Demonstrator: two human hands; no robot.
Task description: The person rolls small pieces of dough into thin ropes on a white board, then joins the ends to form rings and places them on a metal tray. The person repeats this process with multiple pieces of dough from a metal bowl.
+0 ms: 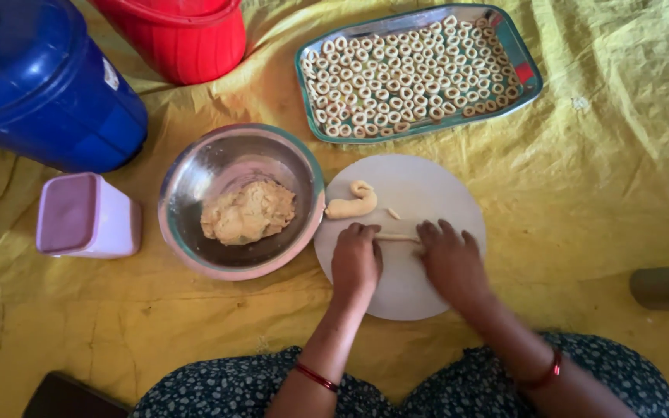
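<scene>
My left hand [355, 263] and my right hand [451, 259] lie palm down on a round pale board [416, 193], side by side. Between their fingertips runs a thin rope of dough [398, 238], with both hands resting on its ends. Farther up the board lies a curled thick piece of dough [352, 203] and a small crumb [393, 214]. To the left of the board stands a steel bowl [195, 174] with a lump of tan dough [248, 212] in it.
A metal tray [524, 73] filled with several small dough rings sits beyond the board. A blue drum [40, 85], a red bucket [183, 39] and a lilac lidded box [87, 215] stand at the left. Yellow cloth [598, 193] covers the floor.
</scene>
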